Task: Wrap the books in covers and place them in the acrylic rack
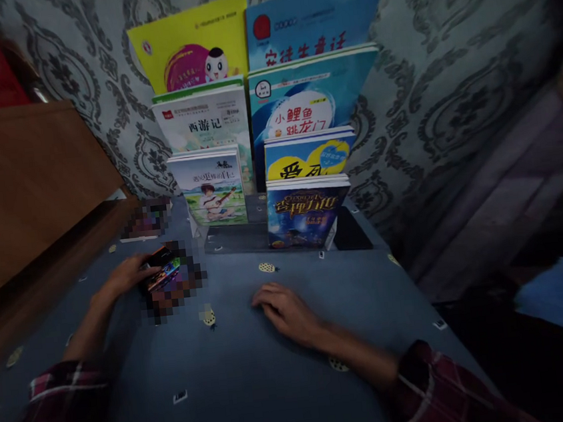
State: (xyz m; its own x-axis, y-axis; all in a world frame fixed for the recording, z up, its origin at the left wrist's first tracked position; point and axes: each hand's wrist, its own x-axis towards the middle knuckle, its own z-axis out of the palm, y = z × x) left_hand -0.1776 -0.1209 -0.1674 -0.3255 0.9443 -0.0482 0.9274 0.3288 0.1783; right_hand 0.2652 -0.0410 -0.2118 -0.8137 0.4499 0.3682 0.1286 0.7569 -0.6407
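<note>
At the left, my left hand (130, 272) has its thumb over the near edge of a dark book (166, 270) with a colourful cover. Much of this cover is blurred into blocks, and the book appears to lie on or just above the blue-grey tablecloth (238, 370). My right hand (288, 312) rests on the cloth at the middle, fingers loosely bent and holding nothing. Behind it stand two columns of books: a white book with a guitar player (214, 191) in front at left, and a dark blue book (307, 215) in front at right.
Further back are a yellow book (193, 42), a blue book (312, 20) and a teal book (309, 94). Another book (146, 222), partly blurred, lies at the back left. A brown wooden panel (32, 190) borders the left side; patterned wallpaper (421, 55) rises behind.
</note>
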